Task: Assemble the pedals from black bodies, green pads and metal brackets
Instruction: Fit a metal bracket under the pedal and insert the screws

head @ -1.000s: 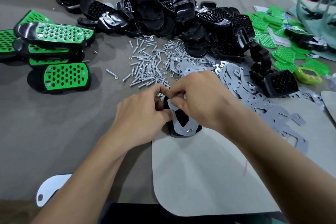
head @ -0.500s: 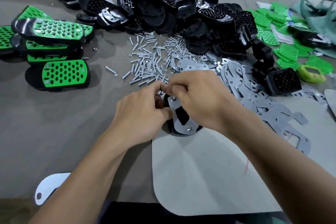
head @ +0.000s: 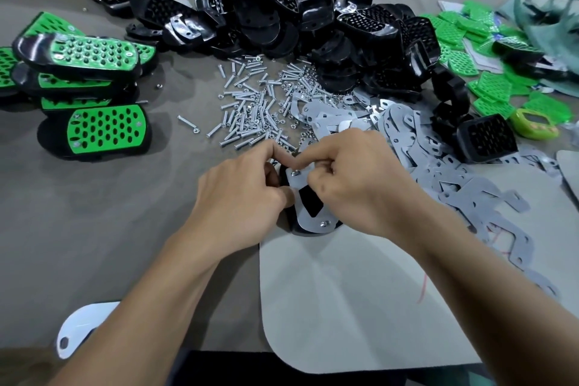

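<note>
Left hand curled, thumb and forefinger pinched at the far left edge of a black plastic pedal body lying on the grey table cover. Right hand also curled, fingertips pressing near the far end of the flat grey metal bracket that sits on top of that body. What, if anything, the fingertips pinch is too small to tell. Two bolt ends show through the bracket, one far, one near. The body's near edge just overlaps a pale rounded mat.

Just beyond the hands: a scatter of silver bolts and nuts. To its right, a sprawl of loose grey brackets. Behind, a heap of black bodies. Far right, loose green perforated pads. Far left, a stack of finished green-and-black pedals.
</note>
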The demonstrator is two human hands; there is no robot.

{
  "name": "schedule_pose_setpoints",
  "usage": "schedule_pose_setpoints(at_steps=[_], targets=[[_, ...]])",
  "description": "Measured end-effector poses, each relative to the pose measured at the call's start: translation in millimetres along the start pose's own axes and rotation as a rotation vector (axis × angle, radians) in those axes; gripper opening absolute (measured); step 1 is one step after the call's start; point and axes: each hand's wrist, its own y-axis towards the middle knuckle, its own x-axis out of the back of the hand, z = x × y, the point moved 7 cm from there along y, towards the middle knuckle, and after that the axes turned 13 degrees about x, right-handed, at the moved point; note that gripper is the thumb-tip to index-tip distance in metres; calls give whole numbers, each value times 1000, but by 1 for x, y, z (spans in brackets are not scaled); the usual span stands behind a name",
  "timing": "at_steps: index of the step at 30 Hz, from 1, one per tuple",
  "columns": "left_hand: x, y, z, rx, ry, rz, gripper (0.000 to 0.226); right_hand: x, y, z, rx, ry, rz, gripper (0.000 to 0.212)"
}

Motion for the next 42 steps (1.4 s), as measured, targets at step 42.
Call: schedule_pose_setpoints(at_steps=[42], targets=[[-1,3,0,-15,21,-4,29,-9,6,11,112,-129,33,17]])
